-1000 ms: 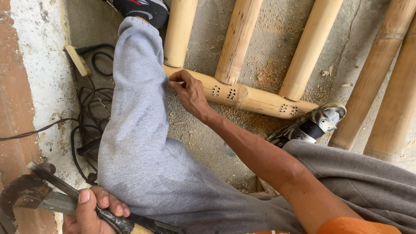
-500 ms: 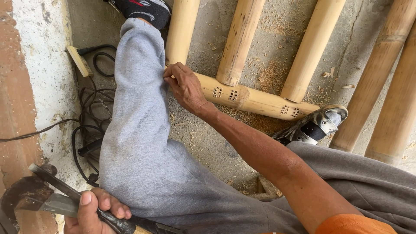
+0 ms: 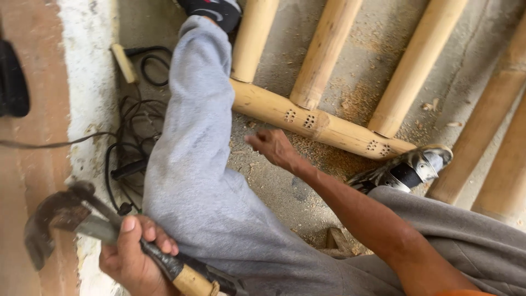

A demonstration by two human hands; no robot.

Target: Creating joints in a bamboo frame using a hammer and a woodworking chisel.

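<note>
Nearby, grey trouser leg (image 3: 192, 164) crosses bamboo crossbar (image 3: 323, 127).

I sit on a grey concrete floor (image 3: 285, 192), rough and dusted with pale sawdust (image 3: 356, 104) that lies thickest toward the top of my view. To the left of the floor runs a low white plastered ledge (image 3: 87, 82), chipped and grainy, and beyond that ledge a reddish-brown surface (image 3: 33, 164). Black cables (image 3: 131, 126) lie tangled on the floor just beside the ledge. Soft, even daylight falls over everything.
</note>
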